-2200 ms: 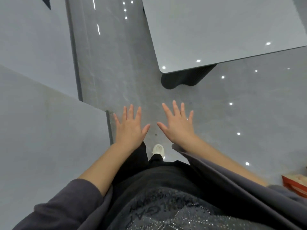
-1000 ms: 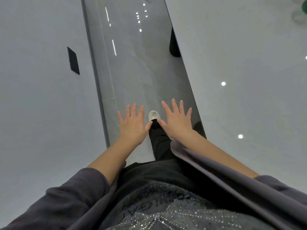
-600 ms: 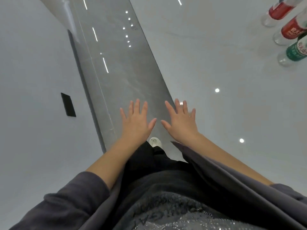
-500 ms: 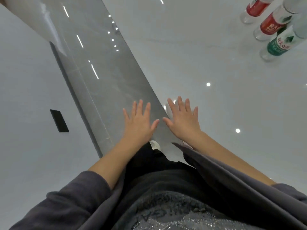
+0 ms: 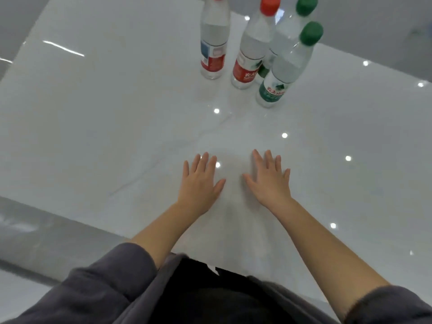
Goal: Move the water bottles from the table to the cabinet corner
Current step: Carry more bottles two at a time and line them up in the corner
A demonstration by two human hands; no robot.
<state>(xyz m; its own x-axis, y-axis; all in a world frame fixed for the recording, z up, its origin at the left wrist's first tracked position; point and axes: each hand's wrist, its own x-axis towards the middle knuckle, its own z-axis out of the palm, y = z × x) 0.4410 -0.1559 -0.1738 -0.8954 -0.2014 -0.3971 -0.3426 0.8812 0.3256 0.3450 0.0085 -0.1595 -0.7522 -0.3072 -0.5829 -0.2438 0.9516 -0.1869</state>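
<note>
Several clear water bottles stand upright in a cluster at the far side of the glossy white table [image 5: 117, 127]. Two have red caps and red labels: one at the left [image 5: 214, 46], one beside it [image 5: 251, 54]. Two have green caps: a near one with a green label [image 5: 281, 73] and one behind it [image 5: 288, 24], partly hidden. My left hand [image 5: 199, 184] and my right hand [image 5: 268, 181] are held flat, fingers spread, palms down over the table, well short of the bottles. Neither holds anything.
The table's near edge runs from the lower left toward my body. Grey glossy floor [image 5: 30, 232] shows to the left of it. Ceiling lights reflect as bright dots on the tabletop. The cabinet is not in view.
The view has swung from the floor gap beside the table onto the tabletop. The bottles, earlier at the top right corner, now stand straight ahead. Both hands kept their flat, spread pose.
</note>
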